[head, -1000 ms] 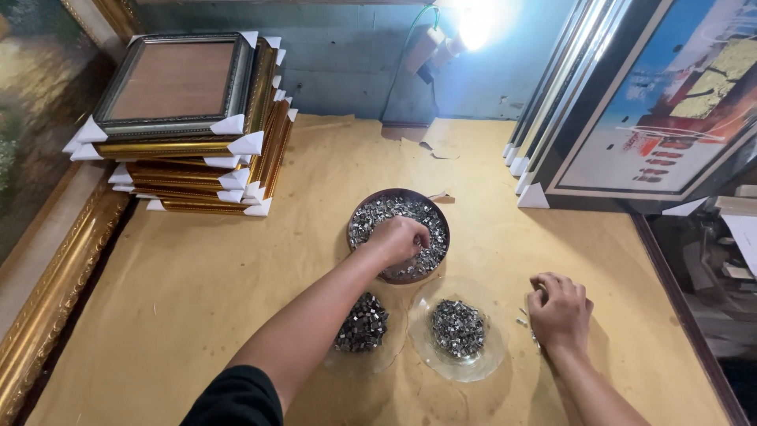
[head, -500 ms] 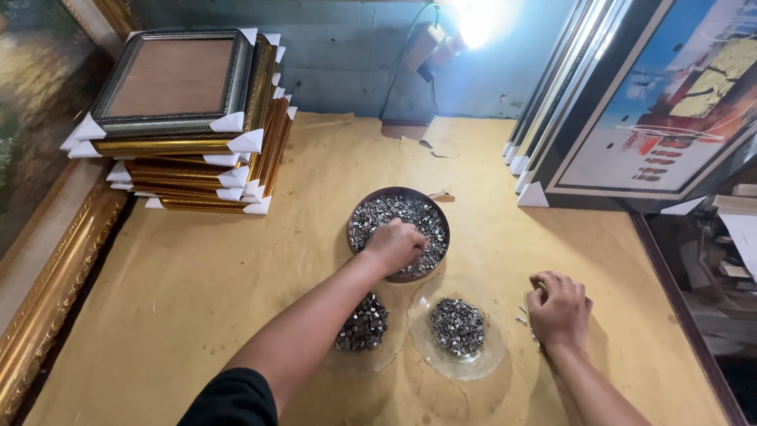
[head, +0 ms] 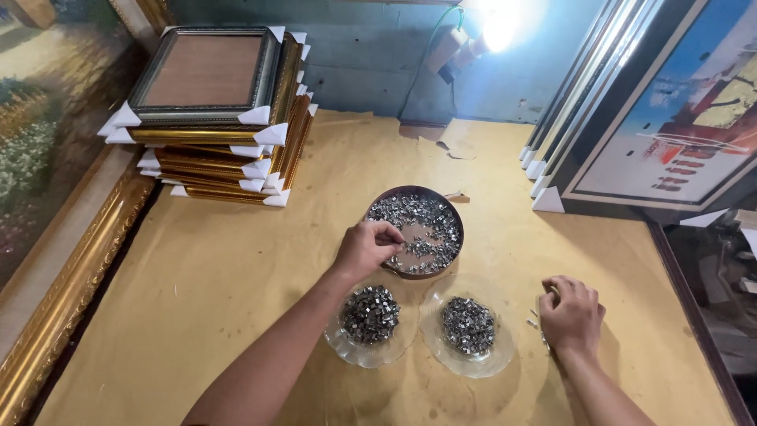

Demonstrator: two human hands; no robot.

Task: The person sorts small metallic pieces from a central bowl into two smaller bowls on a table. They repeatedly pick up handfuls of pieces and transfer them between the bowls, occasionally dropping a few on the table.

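Observation:
A round dark tray [head: 453, 214] full of small silvery metal clips sits mid-table. My left hand [head: 366, 247] reaches into its left side, fingertips pinched among the clips. In front of it stand two clear glass dishes, the left dish [head: 341, 345] and the right dish [head: 498, 359], each holding a heap of the same clips. My right hand [head: 571, 313] rests on the table to the right of the dishes, fingers curled over a few loose clips; whether it grips any is hidden.
A stack of gold picture frames [head: 223, 126] with white corner guards stands at the back left. Large framed pictures [head: 670, 118] lean at the right. A wide gilt frame [head: 71, 284] borders the left edge. A lamp [head: 497, 28] glares at the back wall.
My left hand has drawn back from the tray's middle to its left rim, fingers now pinched. My right hand has stayed in place.

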